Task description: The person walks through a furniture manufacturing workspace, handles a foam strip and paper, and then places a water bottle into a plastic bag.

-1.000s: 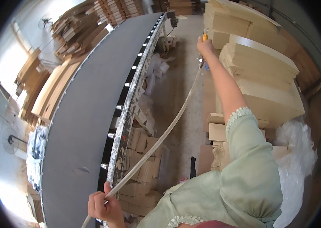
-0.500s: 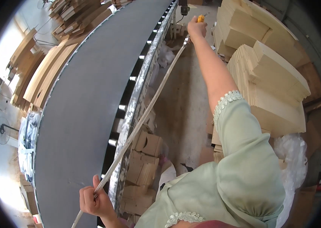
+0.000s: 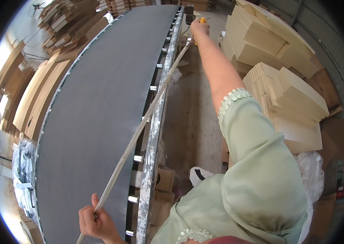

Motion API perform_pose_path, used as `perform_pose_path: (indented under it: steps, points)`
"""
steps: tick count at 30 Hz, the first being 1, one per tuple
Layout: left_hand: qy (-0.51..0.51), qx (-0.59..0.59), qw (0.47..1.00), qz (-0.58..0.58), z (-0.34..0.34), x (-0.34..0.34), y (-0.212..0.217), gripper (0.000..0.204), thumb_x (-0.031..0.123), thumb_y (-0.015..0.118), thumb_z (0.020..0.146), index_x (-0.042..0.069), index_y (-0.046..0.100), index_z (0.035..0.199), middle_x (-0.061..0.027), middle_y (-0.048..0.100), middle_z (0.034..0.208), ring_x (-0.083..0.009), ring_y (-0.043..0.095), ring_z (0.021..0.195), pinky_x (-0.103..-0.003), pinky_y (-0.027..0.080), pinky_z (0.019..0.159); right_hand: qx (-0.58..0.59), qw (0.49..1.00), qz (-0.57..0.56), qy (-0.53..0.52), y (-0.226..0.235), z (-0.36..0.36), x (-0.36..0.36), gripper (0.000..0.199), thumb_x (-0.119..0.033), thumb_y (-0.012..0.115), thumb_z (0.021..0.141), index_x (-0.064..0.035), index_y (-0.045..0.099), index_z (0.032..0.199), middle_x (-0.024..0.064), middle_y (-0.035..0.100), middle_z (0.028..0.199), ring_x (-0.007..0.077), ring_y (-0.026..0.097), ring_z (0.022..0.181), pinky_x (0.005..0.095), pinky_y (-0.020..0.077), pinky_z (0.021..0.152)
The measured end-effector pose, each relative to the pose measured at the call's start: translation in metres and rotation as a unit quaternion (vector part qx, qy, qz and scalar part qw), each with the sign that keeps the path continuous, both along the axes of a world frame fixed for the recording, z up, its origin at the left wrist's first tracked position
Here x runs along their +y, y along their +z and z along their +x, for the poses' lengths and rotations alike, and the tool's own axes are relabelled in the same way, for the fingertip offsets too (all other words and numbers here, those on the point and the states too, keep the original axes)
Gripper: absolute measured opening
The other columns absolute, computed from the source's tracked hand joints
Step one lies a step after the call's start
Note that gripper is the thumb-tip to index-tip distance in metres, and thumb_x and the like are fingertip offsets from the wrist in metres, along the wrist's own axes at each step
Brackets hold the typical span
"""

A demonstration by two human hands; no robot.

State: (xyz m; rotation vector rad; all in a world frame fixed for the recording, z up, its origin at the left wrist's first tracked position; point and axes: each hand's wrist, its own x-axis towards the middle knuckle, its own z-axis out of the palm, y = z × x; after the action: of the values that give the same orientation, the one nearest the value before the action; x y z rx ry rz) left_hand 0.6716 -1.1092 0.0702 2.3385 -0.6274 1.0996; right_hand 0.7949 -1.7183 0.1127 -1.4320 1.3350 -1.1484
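A long pale hose [image 3: 128, 151] runs diagonally across the dark conveyor belt [image 3: 94, 93] and its right rail. My left hand [image 3: 98, 223], at the lower left over the belt, is closed around the hose's near part. At the far end, my right hand [image 3: 200, 29] is stretched forward past the rail, closed on a yellow air blow gun [image 3: 203, 20]. A shiny metal fitting [image 3: 189, 41] joins the hose beside that hand. Most of the gun is hidden by my fingers.
Paint-worn metal rail [image 3: 155, 134] with rollers edges the belt. Tall stacks of pale boards [image 3: 275, 44] stand right, boards and cartons [image 3: 37, 97] left. A dark motor box [image 3: 190, 18] sits near my right hand. Folded cartons [image 3: 164, 179] lie below the rail.
My view has shifted forward along the belt. Both hands keep their grip on the hose and the air blow gun. A white shoe shows more fully below the rail.
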Motion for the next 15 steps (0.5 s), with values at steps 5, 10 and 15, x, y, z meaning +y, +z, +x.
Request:
perform_pose_path:
  steps: [5, 10, 15]
  points:
    - [0.052, 0.012, 0.998, 0.042, 0.049, -0.044, 0.008, 0.044, 0.010, 0.074, 0.073, 0.006, 0.036, 0.052, 0.0005, 0.031, 0.050, -0.0084, 0.024, 0.046, -0.026, 0.018, 0.040, -0.003, 0.999, 0.029, 0.029, -0.015, 0.072, -0.015, 0.059, -0.038, 0.042, 0.087, 0.0065, 0.028, 0.123, 0.0263, 0.050, 0.118, 0.0366, 0.056, 0.103, 0.0412, 0.0461, 0.086]
    - [0.037, 0.053, 0.997, 0.046, 0.100, -0.109, 0.005, 0.046, 0.010, 0.074, 0.073, 0.007, 0.035, 0.051, 0.0006, 0.032, 0.049, -0.0087, 0.024, 0.045, -0.027, 0.016, 0.039, 0.000, 1.000, -0.020, 0.004, -0.011, 0.122, -0.063, 0.053, -0.037, 0.046, 0.086, 0.0053, 0.035, 0.116, 0.0258, 0.054, 0.111, 0.0342, 0.058, 0.098, 0.0399, 0.0495, 0.081]
    - [0.047, 0.080, 0.995, 0.031, 0.135, -0.159, 0.008, 0.044, 0.015, 0.073, 0.076, 0.007, 0.036, 0.053, 0.0015, 0.029, 0.051, -0.0081, 0.023, 0.048, -0.026, 0.017, 0.042, -0.010, 0.999, -0.033, -0.030, -0.005, 0.164, -0.135, 0.052, -0.036, 0.047, 0.086, 0.0056, 0.039, 0.115, 0.0252, 0.055, 0.109, 0.0360, 0.058, 0.098, 0.0408, 0.0485, 0.081]
